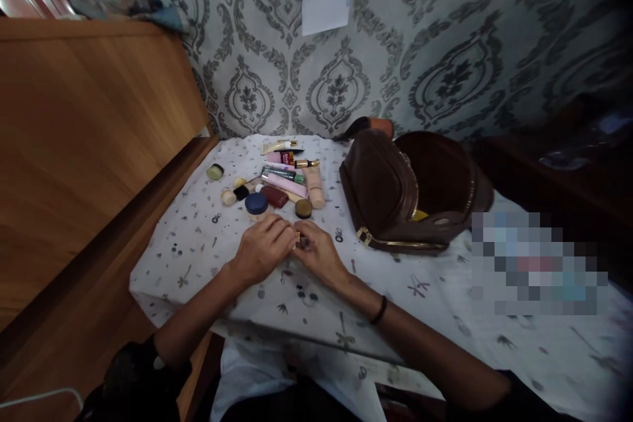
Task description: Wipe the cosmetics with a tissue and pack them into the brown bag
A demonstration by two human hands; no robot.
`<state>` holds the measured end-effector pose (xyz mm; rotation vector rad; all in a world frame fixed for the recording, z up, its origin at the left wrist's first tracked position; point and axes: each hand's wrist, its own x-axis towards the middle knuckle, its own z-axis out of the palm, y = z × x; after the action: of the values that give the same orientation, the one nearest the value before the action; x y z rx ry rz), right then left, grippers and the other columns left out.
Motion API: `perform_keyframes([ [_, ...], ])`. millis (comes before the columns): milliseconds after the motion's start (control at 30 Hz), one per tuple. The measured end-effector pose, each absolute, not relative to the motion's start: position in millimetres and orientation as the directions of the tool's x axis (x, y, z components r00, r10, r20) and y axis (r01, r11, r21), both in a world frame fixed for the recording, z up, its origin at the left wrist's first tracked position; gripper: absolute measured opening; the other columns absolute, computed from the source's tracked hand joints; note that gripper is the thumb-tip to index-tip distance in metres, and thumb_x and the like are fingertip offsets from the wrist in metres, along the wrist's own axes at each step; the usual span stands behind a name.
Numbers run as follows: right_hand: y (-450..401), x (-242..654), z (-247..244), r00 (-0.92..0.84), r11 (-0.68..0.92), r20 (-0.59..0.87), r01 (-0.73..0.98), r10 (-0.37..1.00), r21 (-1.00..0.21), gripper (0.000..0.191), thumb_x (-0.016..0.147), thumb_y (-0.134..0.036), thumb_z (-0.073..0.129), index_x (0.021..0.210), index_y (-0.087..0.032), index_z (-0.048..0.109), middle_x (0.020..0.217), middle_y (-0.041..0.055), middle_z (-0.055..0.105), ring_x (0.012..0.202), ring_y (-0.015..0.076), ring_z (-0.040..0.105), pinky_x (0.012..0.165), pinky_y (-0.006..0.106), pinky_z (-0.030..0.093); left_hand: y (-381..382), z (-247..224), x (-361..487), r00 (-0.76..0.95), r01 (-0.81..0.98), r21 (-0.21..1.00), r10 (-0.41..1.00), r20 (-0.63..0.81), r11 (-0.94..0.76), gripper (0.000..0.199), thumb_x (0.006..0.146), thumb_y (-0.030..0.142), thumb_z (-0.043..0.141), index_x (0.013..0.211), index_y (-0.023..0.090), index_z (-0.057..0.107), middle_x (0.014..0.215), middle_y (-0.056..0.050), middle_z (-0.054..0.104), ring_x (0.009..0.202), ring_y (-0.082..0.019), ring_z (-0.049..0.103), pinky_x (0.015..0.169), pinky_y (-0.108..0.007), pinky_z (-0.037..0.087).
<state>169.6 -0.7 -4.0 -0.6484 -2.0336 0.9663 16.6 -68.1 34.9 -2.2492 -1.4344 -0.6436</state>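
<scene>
My left hand point(264, 248) and my right hand point(319, 254) meet over the near part of the table, fingers curled in. Between their fingertips is a small item with a gold glint point(298, 238), mostly hidden, so its kind does not show. Just beyond the hands stand a jar with a blue lid point(256, 204) and a round jar with a gold-brown lid point(303, 209). Behind these lie a dark red flat item point(273, 196), a beige tube point(314, 188), a pink tube point(284, 183) and a gold-and-black slim tube point(306, 163), among several other cosmetics.
A brown zip bag point(380, 178) stands open to the right, something yellow inside. A small green round container point(215, 172) sits at the left. A wooden cabinet point(99, 112) borders the table's left side. Farther right, a blurred-out item point(537, 264) lies on the patterned cloth point(420, 316).
</scene>
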Motion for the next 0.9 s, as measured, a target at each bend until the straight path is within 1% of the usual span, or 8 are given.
perform_keyframes([
  [67, -1.3, 174.4, -6.1, -0.567, 0.605, 0.441, 0.13, 0.695, -0.785, 0.012, 0.081, -0.024, 0.068, 0.092, -0.019, 0.068, 0.092, 0.0062, 0.068, 0.091, 0.022, 0.061, 0.082, 0.034, 0.048, -69.6, 32.8, 14.4, 0.307, 0.932, -0.011, 0.771, 0.558, -0.363, 0.032, 0.103, 0.028, 0.036, 0.088, 0.019, 0.063, 0.089, -0.007, 0.068, 0.093, -0.021, 0.06, 0.081, -0.034, 0.049],
  [167, -1.6, 179.6, -7.9, -0.58, 0.597, 0.422, 0.142, 0.696, -0.789, 0.02, 0.08, -0.028, 0.072, 0.099, -0.019, 0.07, 0.094, 0.0069, 0.071, 0.091, 0.0227, 0.063, 0.084, 0.036, 0.049, -68.6, 27.8, 4.7, 0.097, 0.929, 0.256, 0.841, 0.532, -0.269, 0.039, 0.104, 0.033, 0.032, 0.084, 0.019, 0.062, 0.083, -0.006, 0.066, 0.084, -0.02, 0.06, 0.076, -0.032, 0.047],
  [300, -1.1, 181.1, -6.1, -0.586, 0.554, 0.378, 0.149, 0.717, -0.819, 0.023, 0.082, -0.03, 0.07, 0.101, -0.018, 0.071, 0.099, 0.0087, 0.073, 0.087, 0.0217, 0.066, 0.08, 0.034, 0.051, -64.3, 17.2, -1.6, -0.15, 0.666, 0.718, 0.906, 0.395, -0.202, 0.043, 0.103, 0.046, 0.031, 0.089, 0.019, 0.061, 0.081, -0.004, 0.066, 0.075, -0.017, 0.06, 0.071, -0.028, 0.048],
  [367, -0.3, 180.9, -4.3, -0.583, 0.533, 0.359, 0.155, 0.729, -0.831, 0.024, 0.082, -0.031, 0.069, 0.101, -0.017, 0.071, 0.097, 0.0081, 0.074, 0.086, 0.0218, 0.067, 0.078, 0.033, 0.052, -62.6, 10.7, -0.5, -0.215, 0.542, 0.819, 0.911, 0.352, -0.188, 0.049, 0.102, 0.053, 0.027, 0.091, 0.018, 0.061, 0.083, -0.004, 0.067, 0.075, -0.016, 0.061, 0.07, -0.026, 0.048],
  [467, 1.3, 180.8, -1.9, -0.596, 0.52, 0.33, 0.177, 0.732, -0.835, 0.024, 0.082, -0.033, 0.068, 0.101, -0.017, 0.07, 0.091, 0.0059, 0.074, 0.081, 0.0209, 0.066, 0.074, 0.032, 0.051, -61.2, 1.1, 0.1, -0.256, 0.529, 0.829, 0.897, 0.359, -0.181, 0.056, 0.102, 0.056, 0.02, 0.093, 0.017, 0.06, 0.087, -0.005, 0.067, 0.077, -0.017, 0.062, 0.071, -0.026, 0.049],
  [600, 3.9, 182.2, -0.5, -0.605, 0.521, 0.326, 0.177, 0.727, -0.835, 0.025, 0.083, -0.034, 0.066, 0.103, -0.019, 0.069, 0.087, 0.0032, 0.072, 0.079, 0.0195, 0.065, 0.074, 0.03, 0.05, -62.9, -9.4, -6.0, -0.228, 0.621, 0.767, 0.898, 0.377, -0.164, 0.052, 0.104, 0.046, 0.016, 0.094, 0.018, 0.058, 0.086, -0.006, 0.066, 0.079, -0.018, 0.062, 0.074, -0.029, 0.05],
  [800, 9.6, 189.2, 1.4, -0.621, 0.549, 0.309, 0.239, 0.721, -0.801, 0.041, 0.082, -0.03, 0.068, 0.122, -0.02, 0.064, 0.097, 0.0052, 0.073, 0.082, 0.0207, 0.066, 0.076, 0.032, 0.051, -75.1, -17.2, -8.6, -0.11, 0.834, 0.54, 0.925, 0.364, -0.114, 0.02, 0.097, 0.023, 0.041, 0.09, 0.019, 0.059, 0.095, -0.009, 0.062, 0.098, -0.025, 0.057, 0.089, -0.039, 0.048],
  [900, 12.6, 192.3, 7.7, -0.648, 0.574, 0.277, 0.302, 0.709, -0.761, 0.036, 0.084, -0.028, 0.067, 0.119, -0.02, 0.065, 0.097, 0.0053, 0.073, 0.079, 0.0198, 0.065, 0.075, 0.033, 0.05, -80.2, -16.5, -4.6, -0.074, 0.896, 0.436, 0.942, 0.328, -0.081, 0.014, 0.091, 0.014, 0.048, 0.096, 0.019, 0.06, 0.1, -0.011, 0.059, 0.103, -0.029, 0.053, 0.084, -0.04, 0.049],
])
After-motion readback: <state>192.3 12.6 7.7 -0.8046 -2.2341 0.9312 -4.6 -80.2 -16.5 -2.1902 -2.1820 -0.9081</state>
